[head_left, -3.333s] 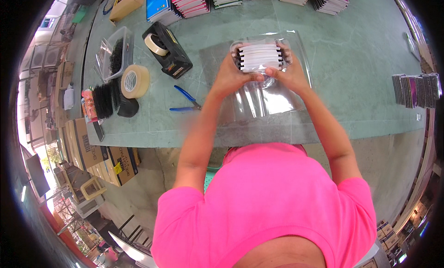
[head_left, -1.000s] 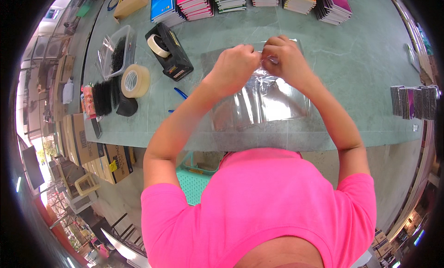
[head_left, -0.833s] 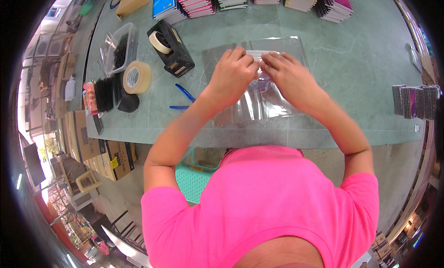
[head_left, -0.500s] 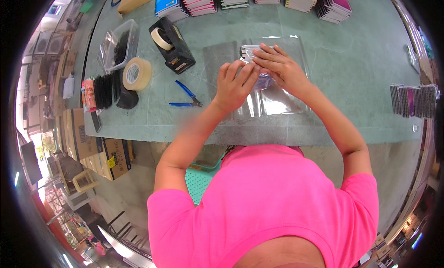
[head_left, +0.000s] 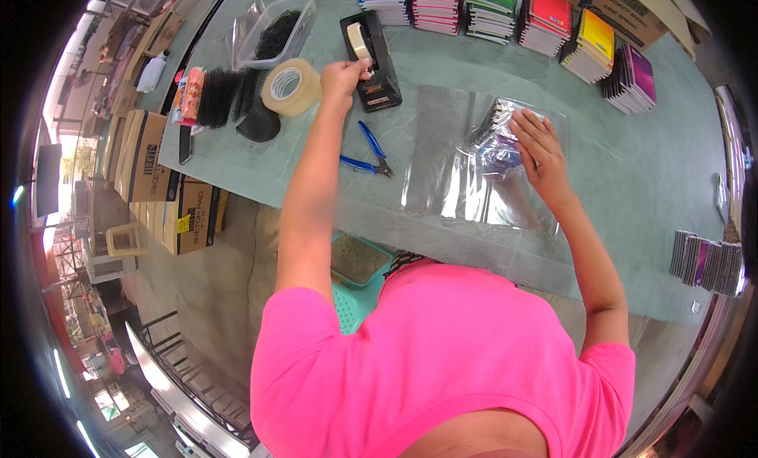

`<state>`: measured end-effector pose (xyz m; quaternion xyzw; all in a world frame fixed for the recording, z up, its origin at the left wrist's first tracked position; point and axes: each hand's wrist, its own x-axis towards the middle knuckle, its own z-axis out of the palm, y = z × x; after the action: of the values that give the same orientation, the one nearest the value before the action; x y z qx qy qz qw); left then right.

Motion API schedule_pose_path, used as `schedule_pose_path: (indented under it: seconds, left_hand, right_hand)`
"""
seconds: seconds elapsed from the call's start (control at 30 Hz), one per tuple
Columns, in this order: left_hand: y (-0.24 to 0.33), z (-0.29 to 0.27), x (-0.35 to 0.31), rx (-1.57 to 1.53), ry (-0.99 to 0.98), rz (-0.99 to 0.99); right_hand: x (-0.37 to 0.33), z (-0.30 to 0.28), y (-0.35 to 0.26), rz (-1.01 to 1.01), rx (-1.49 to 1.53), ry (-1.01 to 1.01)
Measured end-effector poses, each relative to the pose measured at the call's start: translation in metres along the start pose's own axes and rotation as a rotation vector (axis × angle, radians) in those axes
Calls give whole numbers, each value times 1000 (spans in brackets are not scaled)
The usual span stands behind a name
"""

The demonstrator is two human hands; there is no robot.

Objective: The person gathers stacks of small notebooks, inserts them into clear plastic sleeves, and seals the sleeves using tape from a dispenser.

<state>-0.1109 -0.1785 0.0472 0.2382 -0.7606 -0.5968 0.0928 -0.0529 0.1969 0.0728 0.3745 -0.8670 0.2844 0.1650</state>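
At the black tape dispenser (head_left: 382, 93), my left hand (head_left: 339, 80) has its fingers pinched on the end of the tape, just below the small roll (head_left: 358, 43). My right hand (head_left: 545, 152) lies flat, fingers stretched out, on a small spiral-bound notebook (head_left: 504, 117) with white pages and a purple part. Transparent plastic film (head_left: 442, 150) is folded around the notebook and spreads over the table to its left and toward me. The palm hides part of the notebook. Blue-handled cutting pliers (head_left: 371, 140) rest open between the dispenser and the film.
A wide tape roll (head_left: 290, 87), a plastic box (head_left: 276, 31) of black coils and loose black coils (head_left: 217, 99) are at the left. Notebook stacks (head_left: 489, 16) in several colours line the far side. More small notebooks (head_left: 707, 260) stand at the right of the green table (head_left: 632, 182).
My left hand has left the film and reached left to the tape dispenser. My right hand stays on the wrapped notebook, now lying flatter. The whole view has shifted toward the left.
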Motion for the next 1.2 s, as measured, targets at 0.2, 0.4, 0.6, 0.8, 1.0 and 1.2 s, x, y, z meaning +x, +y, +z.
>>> schedule_pose_path:
  seconds: [0.2, 0.4, 0.6, 0.8, 1.0, 1.2]
  left_hand:
    - [13, 15, -73, -155, 57, -57]
    - [0, -9, -75, 920, 64, 317]
    - [51, 100, -189, -290, -261, 24]
    - [35, 165, -210, -246, -137, 179]
    - [0, 165, -202, 70, 74, 383]
    - [-3, 162, -225, 203, -100, 288]
  right_hand:
    - [-9, 0, 8, 4, -8, 72]
    - [-4, 5, 2, 7, 151, 92]
    - [-5, 2, 7, 5, 181, 68]
    - [-7, -3, 7, -9, 252, 32]
    - [-1, -14, 2, 31, 276, -55]
    - [64, -38, 43, 353, 280, -509]
